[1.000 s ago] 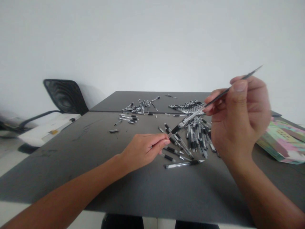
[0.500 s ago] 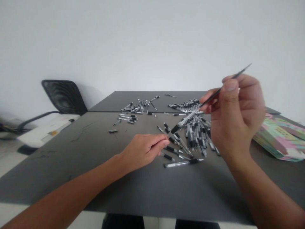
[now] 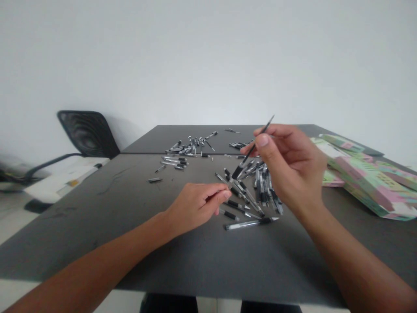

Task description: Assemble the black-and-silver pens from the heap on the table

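Observation:
My left hand [image 3: 198, 204] is closed in a pinch above the near part of the table, on the end of a clear pen barrel with a black grip [image 3: 237, 172]. Its other fingers curl out of sight beneath. Just up and to the right, my right hand [image 3: 291, 167] pinches a thin dark pen refill [image 3: 268, 124] between thumb and fingers. The refill's pointed tip sticks up past the thumb, and its lower end lines up with the barrel at the grip; how deep it sits inside I cannot tell. Several loose pens [image 3: 265, 187] lie behind and below.
Farther back on the dark table [image 3: 195, 261] are a heap of pens and small parts [image 3: 193, 145] and a row of pens [image 3: 237, 144], partly hidden by my right hand. Colourful cardboard boxes [image 3: 374, 187] lie at the right. A black mesh chair [image 3: 87, 132] stands at the left.
My right hand has moved left and down toward my left hand with the refill, and the clear length between them has shortened. The left hand has stayed in place.

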`<act>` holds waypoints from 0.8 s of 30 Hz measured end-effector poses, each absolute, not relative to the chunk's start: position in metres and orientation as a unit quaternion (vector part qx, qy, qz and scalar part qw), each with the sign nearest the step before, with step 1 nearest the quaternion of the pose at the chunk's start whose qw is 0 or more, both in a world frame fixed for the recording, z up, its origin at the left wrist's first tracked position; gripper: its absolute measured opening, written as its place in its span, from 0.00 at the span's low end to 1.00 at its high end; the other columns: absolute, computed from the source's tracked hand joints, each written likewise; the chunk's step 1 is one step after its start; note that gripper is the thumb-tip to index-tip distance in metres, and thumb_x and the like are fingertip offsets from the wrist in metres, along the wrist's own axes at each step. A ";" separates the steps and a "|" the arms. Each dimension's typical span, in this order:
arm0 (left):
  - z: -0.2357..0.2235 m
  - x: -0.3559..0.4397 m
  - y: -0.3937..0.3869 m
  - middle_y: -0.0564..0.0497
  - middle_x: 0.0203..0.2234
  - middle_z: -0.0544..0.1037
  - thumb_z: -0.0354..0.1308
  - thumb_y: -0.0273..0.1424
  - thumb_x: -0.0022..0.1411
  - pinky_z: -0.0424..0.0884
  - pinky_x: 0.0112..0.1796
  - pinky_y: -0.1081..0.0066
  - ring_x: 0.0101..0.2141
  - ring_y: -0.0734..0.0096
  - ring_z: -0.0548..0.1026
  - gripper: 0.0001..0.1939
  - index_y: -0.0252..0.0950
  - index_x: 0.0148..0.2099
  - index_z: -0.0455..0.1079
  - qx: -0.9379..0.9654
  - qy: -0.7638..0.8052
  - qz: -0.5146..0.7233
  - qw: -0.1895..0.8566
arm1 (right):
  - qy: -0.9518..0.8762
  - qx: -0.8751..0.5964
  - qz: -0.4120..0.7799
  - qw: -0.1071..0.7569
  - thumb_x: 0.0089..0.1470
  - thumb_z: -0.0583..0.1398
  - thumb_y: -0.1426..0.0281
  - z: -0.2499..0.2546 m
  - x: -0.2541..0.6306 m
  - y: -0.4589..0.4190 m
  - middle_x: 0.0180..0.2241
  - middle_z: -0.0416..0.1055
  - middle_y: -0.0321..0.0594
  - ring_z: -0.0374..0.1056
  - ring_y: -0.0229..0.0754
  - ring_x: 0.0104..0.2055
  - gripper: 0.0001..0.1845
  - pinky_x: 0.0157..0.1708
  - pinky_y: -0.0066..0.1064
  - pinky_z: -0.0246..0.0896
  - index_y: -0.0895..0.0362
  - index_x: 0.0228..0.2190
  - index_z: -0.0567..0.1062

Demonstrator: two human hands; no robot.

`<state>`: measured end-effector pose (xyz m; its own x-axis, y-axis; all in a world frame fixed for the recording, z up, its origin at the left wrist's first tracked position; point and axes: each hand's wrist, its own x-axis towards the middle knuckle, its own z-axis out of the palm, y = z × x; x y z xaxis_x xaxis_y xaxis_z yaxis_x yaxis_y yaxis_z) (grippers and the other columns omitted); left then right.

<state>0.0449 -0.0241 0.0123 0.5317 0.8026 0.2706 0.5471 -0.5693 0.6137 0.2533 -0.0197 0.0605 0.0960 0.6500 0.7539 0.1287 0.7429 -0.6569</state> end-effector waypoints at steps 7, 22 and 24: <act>0.012 0.043 -0.021 0.58 0.20 0.78 0.51 0.39 0.78 0.65 0.30 0.77 0.23 0.77 0.75 0.21 0.38 0.30 0.69 0.831 0.417 0.279 0.240 | -0.619 -0.352 0.129 0.690 0.70 0.58 0.50 0.062 0.264 -0.011 0.41 0.86 0.41 0.80 0.49 0.39 0.19 0.39 0.45 0.73 0.45 0.48 0.85; 0.003 0.028 0.008 0.59 0.20 0.76 0.50 0.45 0.79 0.66 0.28 0.76 0.19 0.77 0.71 0.18 0.38 0.46 0.74 0.730 0.472 0.437 0.230 | -0.756 -0.562 0.119 0.313 0.53 0.70 0.44 0.045 0.356 0.045 0.23 0.78 0.37 0.68 0.41 0.24 0.24 0.27 0.34 0.57 0.52 0.28 0.84; 0.001 0.027 0.011 0.59 0.21 0.75 0.49 0.44 0.79 0.65 0.28 0.76 0.20 0.77 0.70 0.17 0.38 0.46 0.73 0.723 0.478 0.447 0.224 | -0.789 -0.549 0.153 0.231 0.50 0.71 0.44 0.042 0.357 0.046 0.22 0.79 0.36 0.69 0.41 0.23 0.23 0.26 0.33 0.57 0.51 0.28 0.85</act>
<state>0.0266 0.0107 0.0010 0.1449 0.8907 0.4309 0.4899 -0.4429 0.7509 0.3572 0.0464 0.0420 -0.2903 0.9365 0.1969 0.7950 0.3506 -0.4950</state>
